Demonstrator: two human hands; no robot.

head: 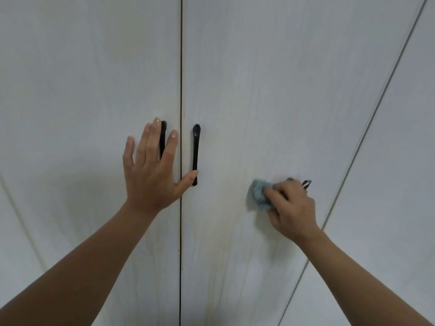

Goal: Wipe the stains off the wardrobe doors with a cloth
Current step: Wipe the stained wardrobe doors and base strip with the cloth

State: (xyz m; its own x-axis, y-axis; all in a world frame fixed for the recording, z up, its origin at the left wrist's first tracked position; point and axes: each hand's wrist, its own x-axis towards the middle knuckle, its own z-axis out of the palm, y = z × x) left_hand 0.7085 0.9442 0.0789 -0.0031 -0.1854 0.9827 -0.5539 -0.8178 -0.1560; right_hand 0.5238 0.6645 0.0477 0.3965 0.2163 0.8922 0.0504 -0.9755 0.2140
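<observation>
At the near edge of my view, both my bare forearms reach up and away from me toward the wardrobe. My left hand (150, 170) lies flat against the left door (82, 90), fingers straight and spread, gripping nothing. Its middle fingers cover part of the left handle (163, 137), a slim black vertical bar, and my thumb stretches across the dark seam (181, 67) between the doors, its tip at the lower end of the right handle (195, 149), a matching black bar.

To the right, at about the height of my left wrist, my right hand (292, 208) has its fingers curled round the cloth (259, 195), a bunched blue-grey rag pressed against the right door (270, 90). The cloth sticks out to the left of my fingers and is a little blurred. A small dark loop (307, 184) pokes out above my knuckles; I cannot tell what it is.

Below the cloth, faint yellowish streaks (211, 267) run down the pale, wood-grained panel. Farther right, past another thin seam, a third door (400, 161) shows.
</observation>
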